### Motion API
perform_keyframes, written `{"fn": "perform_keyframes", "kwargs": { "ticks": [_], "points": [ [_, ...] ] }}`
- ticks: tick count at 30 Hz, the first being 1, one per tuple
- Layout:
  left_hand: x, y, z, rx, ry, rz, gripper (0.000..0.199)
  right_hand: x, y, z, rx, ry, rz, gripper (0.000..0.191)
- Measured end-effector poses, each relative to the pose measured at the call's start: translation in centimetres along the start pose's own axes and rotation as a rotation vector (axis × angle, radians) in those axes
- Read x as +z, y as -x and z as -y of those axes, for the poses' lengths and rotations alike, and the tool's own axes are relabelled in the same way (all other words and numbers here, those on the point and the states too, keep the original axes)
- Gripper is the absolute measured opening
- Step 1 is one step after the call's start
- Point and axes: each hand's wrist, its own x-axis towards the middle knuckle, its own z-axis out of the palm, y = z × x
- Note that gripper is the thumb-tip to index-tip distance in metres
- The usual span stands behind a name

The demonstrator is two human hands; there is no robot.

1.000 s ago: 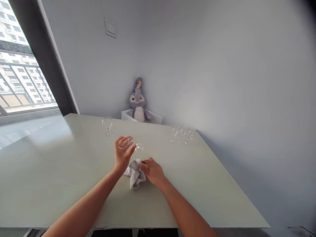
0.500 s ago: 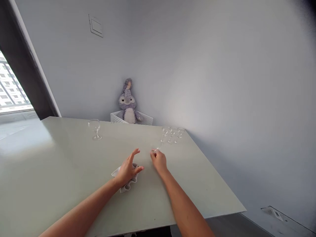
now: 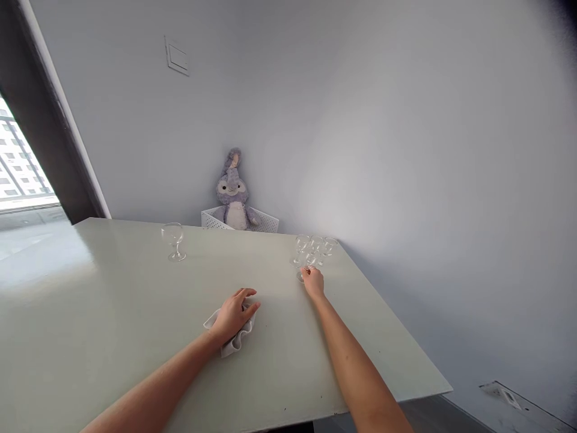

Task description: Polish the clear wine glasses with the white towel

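Seen from the head camera, our left hand (image 3: 233, 315) lies palm down on a crumpled grey-and-white cloth (image 3: 235, 345), with the forearm coming in from the lower left. Its fingers (image 3: 249, 293) are slightly apart and gently curved, resting on the cloth rather than bunching it up. Our right hand (image 3: 313, 282) reaches forward from the lower right, its fingers (image 3: 306, 271) drawn together low on a clear wine glass (image 3: 300, 276). That glass stands just in front of three other clear glasses (image 3: 317, 248), and through so much transparent glass we cannot tell whether they touch.

The three glasses sit close to the far edge, toward the right corner of a pale green table (image 3: 274, 385). The table's right edge runs just beyond our right hand, and the hand is well apart from the front edge. Our two hands are well apart, with the cloth nearer the front edge than the far one. A single upright glass (image 3: 174, 242) stands well to the left, near the far edge.

Beyond that edge, a plush grey-purple rabbit (image 3: 232, 195) sits in a white perforated basket (image 3: 265, 224) against the wall. A wall plate (image 3: 177, 56) is mounted higher up, and a dark window frame (image 3: 45, 138) rises at the left.
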Motion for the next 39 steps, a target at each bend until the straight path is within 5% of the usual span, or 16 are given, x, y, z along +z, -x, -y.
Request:
{"fn": "perform_keyframes", "kwargs": {
  "ticks": [16, 24, 30, 34, 39],
  "points": [
    [-0.3, 0.1, -0.5, 0.003, 0.018, -0.007, 0.023, 0.6, -0.7, -1.2, -0.006, -0.162, 0.043, 0.029],
    [-0.3, 0.1, -0.7, -0.03, -0.001, 0.02, 0.024, -0.2, 1.2, -2.1, -0.012, -0.352, 0.083, 0.048],
    [0.0, 0.0, -0.3, -0.036, 0.094, -0.04, 0.02, -1.1, 3.3, -1.0, 0.008, -0.445, 0.067, 0.034],
    [0.0, -0.3, -0.3, -0.072, 0.306, -0.136, 0.023, -0.7, 6.2, 2.1, -0.019, -0.475, 0.128, 0.024],
    [-2.4, -1.7, 0.2, -0.114, 0.422, -0.566, 0.022, 0.1, 11.5, 8.6, -0.353, -0.521, 0.369, 0.024]
  ]
}}
